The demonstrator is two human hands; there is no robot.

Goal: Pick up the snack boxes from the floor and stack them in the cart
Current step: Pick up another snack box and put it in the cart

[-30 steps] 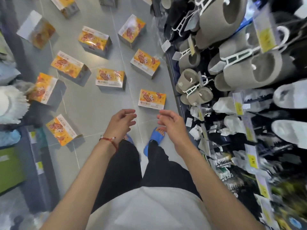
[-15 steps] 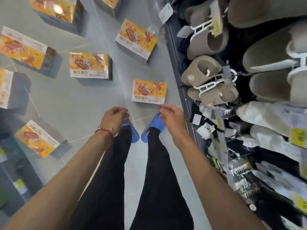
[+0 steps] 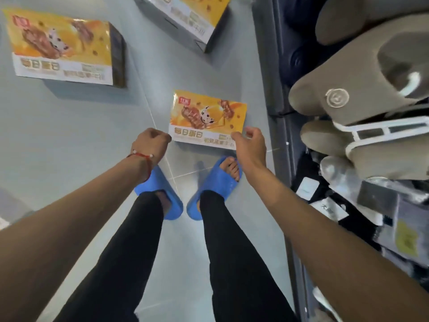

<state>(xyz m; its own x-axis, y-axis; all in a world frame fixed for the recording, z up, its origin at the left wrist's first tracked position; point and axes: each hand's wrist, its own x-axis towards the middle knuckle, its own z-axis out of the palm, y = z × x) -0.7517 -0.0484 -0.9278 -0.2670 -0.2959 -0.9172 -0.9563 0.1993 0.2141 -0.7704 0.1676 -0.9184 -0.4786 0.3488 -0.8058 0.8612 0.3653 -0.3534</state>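
Down on the grey tiled floor (image 3: 69, 140), the nearest snack box (image 3: 207, 119) lay flat with its orange printed face up, just ahead of the person's blue slippers (image 3: 216, 184) and close to the foot of the shelving on the right. Both bare arms reached down to it. The left hand (image 3: 151, 141), with a red string bracelet (image 3: 141, 156) on its wrist, was curled into a loose fist at the box's near-left corner; the fingers were tucked out of sight, so it could not be told whether they had hold of the edge. The right hand (image 3: 249, 145) was at the near-right corner, thumb over the printed face and fingers loosely bent past the side; whether it gripped the box or only touched it could not be told either. A second snack box (image 3: 62, 47) lay well apart to the upper left, and a third snack box (image 3: 185, 17) lay at the top edge, partly cut off. Beige slippers (image 3: 348, 101) hung on white hangers on the rack at the right.
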